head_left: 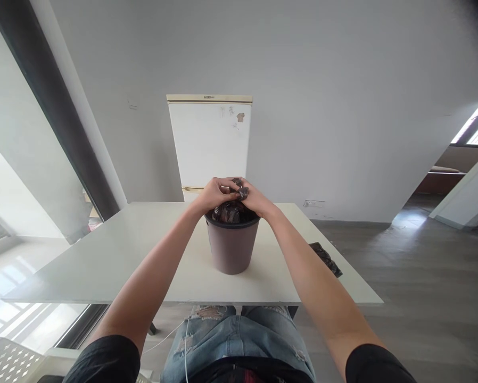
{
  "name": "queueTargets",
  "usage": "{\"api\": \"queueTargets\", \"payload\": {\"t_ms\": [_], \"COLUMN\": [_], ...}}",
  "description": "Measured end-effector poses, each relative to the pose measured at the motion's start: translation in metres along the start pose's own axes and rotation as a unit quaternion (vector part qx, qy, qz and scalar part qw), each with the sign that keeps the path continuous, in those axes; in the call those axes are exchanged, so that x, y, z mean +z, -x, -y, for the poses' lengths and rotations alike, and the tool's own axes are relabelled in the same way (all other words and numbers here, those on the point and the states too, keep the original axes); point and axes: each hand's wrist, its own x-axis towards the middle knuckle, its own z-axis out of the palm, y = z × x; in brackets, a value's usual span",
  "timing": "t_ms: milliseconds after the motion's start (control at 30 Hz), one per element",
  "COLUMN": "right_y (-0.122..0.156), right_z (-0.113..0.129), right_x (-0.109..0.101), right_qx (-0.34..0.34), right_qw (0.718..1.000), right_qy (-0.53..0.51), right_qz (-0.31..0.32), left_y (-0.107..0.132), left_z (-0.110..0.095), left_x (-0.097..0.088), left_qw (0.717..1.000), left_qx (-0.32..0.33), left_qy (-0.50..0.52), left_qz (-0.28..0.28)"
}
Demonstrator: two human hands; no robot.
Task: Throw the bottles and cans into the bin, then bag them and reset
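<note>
A mauve trash bin [233,249] with a dark rim stands upright on the white table in front of me. Inside it sits a black plastic garbage bag [228,213], its top bunched up above the rim. My left hand [216,193] pinches the gathered plastic from the left, thumb and fingers closed on it. From the other side my right hand [254,199] is closed around the same bunch, and a twisted tuft pokes out between the two hands. The right fingers are partly hidden behind the plastic.
Another black plastic bag [326,259] lies flattened near the right edge of the white table [143,255]. A white refrigerator [209,143] stands behind the table against the grey wall. At the lower left is a pale perforated chair or basket [11,359]; a white cable hangs by my legs.
</note>
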Motion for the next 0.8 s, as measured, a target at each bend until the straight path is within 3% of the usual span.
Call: {"api": "queueTargets", "payload": {"t_ms": [100,200,267,367,433,567,733,800], "right_y": [0.0,0.004,0.011,0.021,0.025,0.028,0.037,0.04], "right_z": [-0.001,0.002,0.006,0.009,0.008,0.002,0.003,0.006], "right_x": [0.0,-0.001,-0.002,-0.003,-0.004,-0.004,0.005,0.009], "right_qx": [0.001,0.003,-0.013,-0.082,-0.138,-0.195,-0.201,-0.211], "right_qw": [0.999,0.997,0.997,0.99,0.973,0.917,0.844,0.816], "right_qy": [0.035,0.067,0.081,0.118,0.18,0.326,0.48,0.524], "right_qz": [0.039,0.026,0.013,0.003,-0.038,-0.124,-0.134,-0.126], "left_y": [-0.002,-0.003,-0.002,0.003,0.006,0.008,0.004,0.002], "left_z": [0.001,0.004,0.005,0.005,0.004,0.004,0.003,0.0], "left_x": [0.001,0.001,0.001,0.003,0.005,0.008,0.008,0.008], "left_qw": [0.996,0.981,0.972,0.959,0.951,0.954,0.958,0.963], "left_qx": [0.012,0.03,0.038,0.047,0.05,0.046,0.002,-0.033], "left_qy": [-0.032,-0.061,-0.089,-0.16,-0.208,-0.215,-0.207,-0.207], "left_qz": [-0.082,-0.182,-0.216,-0.229,-0.225,-0.205,-0.2,-0.17]}}
